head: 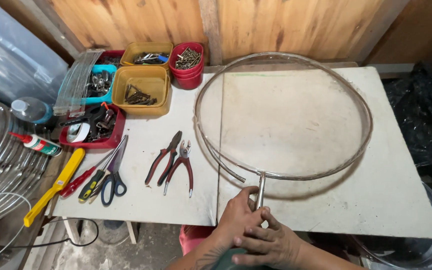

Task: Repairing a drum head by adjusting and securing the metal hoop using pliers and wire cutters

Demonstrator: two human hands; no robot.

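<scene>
- The white table [286, 210] carries everything; its near edge meets the person's forearms at the bottom of the view.
- A large clear hoop [361, 107] lies flat on the right half of the table. Its short metal stem [260, 189] points toward the person, so the long axis runs from the near edge toward the wooden wall [276, 25].
- The left hand [238, 215] is clenched around the lower end of the stem, thumb on top.
- The right hand [268, 242] rests against the left hand, fingers [256, 232] laid over it; whether it touches the stem cannot be told.
- At the far left corner stand tubs: two yellow tubs [143, 85] with dark metal bits, stacked red cups [188, 62] full of screws, a blue tray [101, 82] with metal fittings, and a red tray [93, 135] with tape and small parts hard to make out.
- Two red-handled pliers [173, 162] lie just left of the hoop; scissors [112, 177], screwdrivers [83, 180] and a yellow tool [56, 185] lie further left.
- The hoop's far arc blends into the wall.
</scene>
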